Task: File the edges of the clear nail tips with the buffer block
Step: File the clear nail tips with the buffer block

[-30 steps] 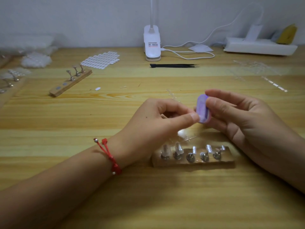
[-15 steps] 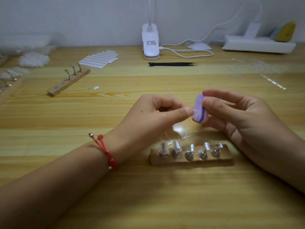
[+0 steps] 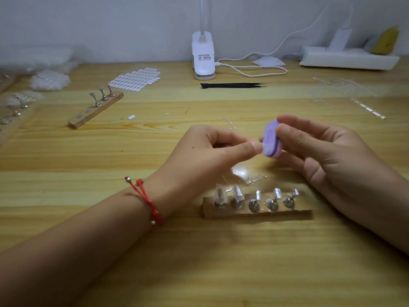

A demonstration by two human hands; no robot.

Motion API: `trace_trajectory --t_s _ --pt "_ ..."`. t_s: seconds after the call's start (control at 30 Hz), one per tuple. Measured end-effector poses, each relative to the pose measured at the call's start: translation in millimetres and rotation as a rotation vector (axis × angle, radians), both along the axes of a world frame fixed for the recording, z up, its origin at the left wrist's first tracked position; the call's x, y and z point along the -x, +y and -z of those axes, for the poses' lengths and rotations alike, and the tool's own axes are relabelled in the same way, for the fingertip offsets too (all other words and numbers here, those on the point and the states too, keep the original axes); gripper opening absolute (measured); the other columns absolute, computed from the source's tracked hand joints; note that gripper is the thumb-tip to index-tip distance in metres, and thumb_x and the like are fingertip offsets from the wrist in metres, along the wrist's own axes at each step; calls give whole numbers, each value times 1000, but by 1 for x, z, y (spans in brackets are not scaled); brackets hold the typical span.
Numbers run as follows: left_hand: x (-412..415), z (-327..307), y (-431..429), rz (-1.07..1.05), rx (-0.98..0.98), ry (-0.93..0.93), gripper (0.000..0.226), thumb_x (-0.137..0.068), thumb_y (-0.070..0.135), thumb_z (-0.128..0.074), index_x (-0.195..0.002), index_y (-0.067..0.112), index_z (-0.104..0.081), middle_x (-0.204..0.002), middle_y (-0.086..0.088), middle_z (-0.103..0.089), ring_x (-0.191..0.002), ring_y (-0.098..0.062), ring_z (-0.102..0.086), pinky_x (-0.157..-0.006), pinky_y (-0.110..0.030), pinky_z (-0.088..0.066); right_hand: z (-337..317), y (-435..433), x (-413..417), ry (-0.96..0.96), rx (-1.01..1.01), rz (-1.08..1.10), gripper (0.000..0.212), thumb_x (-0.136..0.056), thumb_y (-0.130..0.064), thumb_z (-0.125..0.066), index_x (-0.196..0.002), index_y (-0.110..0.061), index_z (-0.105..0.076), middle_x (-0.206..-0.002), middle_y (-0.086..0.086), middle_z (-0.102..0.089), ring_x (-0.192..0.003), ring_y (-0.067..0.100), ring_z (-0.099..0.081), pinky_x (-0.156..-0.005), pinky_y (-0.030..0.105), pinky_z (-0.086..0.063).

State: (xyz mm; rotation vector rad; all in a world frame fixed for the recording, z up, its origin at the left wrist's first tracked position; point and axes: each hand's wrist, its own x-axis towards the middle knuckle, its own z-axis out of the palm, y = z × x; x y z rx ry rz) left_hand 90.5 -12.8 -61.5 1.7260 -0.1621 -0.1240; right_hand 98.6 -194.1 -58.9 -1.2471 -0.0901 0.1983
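Note:
My right hand [image 3: 327, 156] pinches a small purple buffer block [image 3: 271, 141] between thumb and fingers, above the table's middle. My left hand [image 3: 205, 160] pinches a clear nail tip at its thumb and forefinger; the tip itself is too small and transparent to make out. The left fingertips touch the block's purple face. Below the hands lies a wooden holder [image 3: 256, 212] with several metal stands carrying clear nail tips [image 3: 238, 193]. A few loose clear pieces [image 3: 250, 177] lie just behind the holder.
A second wooden holder [image 3: 95, 109] lies at the left. A sheet of white nail stickers [image 3: 135, 79], a white clip lamp [image 3: 203, 60], black tweezers [image 3: 232, 85], a white power strip [image 3: 347, 59] and bags of tips [image 3: 48, 79] line the back.
The buffer block has shifted slightly against the left fingertips, tilting a little. Both hands stay in about the same place over the holder.

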Motion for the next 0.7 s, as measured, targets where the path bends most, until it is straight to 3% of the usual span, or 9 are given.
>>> trace_trajectory --t_s 0.07,0.17,0.2,0.3,0.37,0.43,0.47,0.6,0.7 --pt "0 1 0 0 14 0 12 -81 22 -72 -85 12 -77 -81 -9 -74 -70 -15 -63 -64 -25 -53 0 -1 -1 1 -34 13 14 -59 -15 -72 -72 -14 -78 -80 8 -75 -73 16 -73 -62 18 -56" --pt "0 -1 2 -57 39 -56 14 -82 23 -70 -89 13 -77 -85 -3 -76 -79 -7 -68 -70 -15 -51 2 2 2 -42 26 -23 28 -51 -21 -76 -78 -16 -80 -81 6 -75 -73 15 -73 -64 18 -56" --pt "0 0 2 -52 18 -67 14 -82 23 -71 -89 13 -77 -85 -4 -75 -80 -7 -68 -72 -18 -53 2 2 1 -47 26 -23 34 -51 -21 -77 -85 -16 -80 -84 5 -75 -77 15 -73 -65 18 -56" --pt "1 0 0 -21 -18 -22 14 -80 26 -73 -84 14 -78 -84 -21 -70 -70 -22 -62 -77 -47 -57 3 -2 -4 -36 -87 2 53 -63 -13 -73 -116 -20 -69 -94 8 -72 -90 19 -73 -70 22 -57" --pt "1 0 1 -45 3 -4 13 -79 27 -74 -84 15 -77 -75 -15 -70 -66 -24 -62 -70 -45 -58 3 -4 -5 -41 -120 1 59 -67 -11 -70 -124 -20 -63 -96 8 -69 -91 19 -72 -71 23 -58" --pt "0 -1 3 -65 15 -32 13 -81 26 -72 -85 15 -78 -77 -6 -73 -69 -18 -66 -69 -33 -58 4 -2 -3 -68 -86 -43 59 -62 -11 -73 -120 -21 -67 -91 3 -67 -86 15 -71 -70 23 -58" --pt "0 -1 3 -61 -7 -52 13 -82 26 -71 -87 15 -78 -82 -12 -73 -73 -18 -67 -71 -31 -56 5 -1 -3 -77 -72 -62 57 -60 -10 -74 -117 -20 -70 -87 1 -67 -84 13 -71 -70 23 -58" --pt "4 -4 1 -19 -38 -43 13 -83 25 -71 -86 14 -77 -96 -36 -61 -77 -38 -63 -79 -54 -54 6 -3 -5 -49 -110 -14 53 -62 -10 -73 -115 -18 -70 -91 4 -65 -89 18 -71 -71 24 -58" --pt "4 -5 1 -48 -37 -52 12 -82 26 -72 -84 16 -77 -95 -34 -62 -76 -37 -62 -78 -52 -52 6 -3 -5 -52 -89 -35 50 -60 -11 -75 -110 -18 -73 -89 2 -66 -86 14 -70 -72 24 -58"
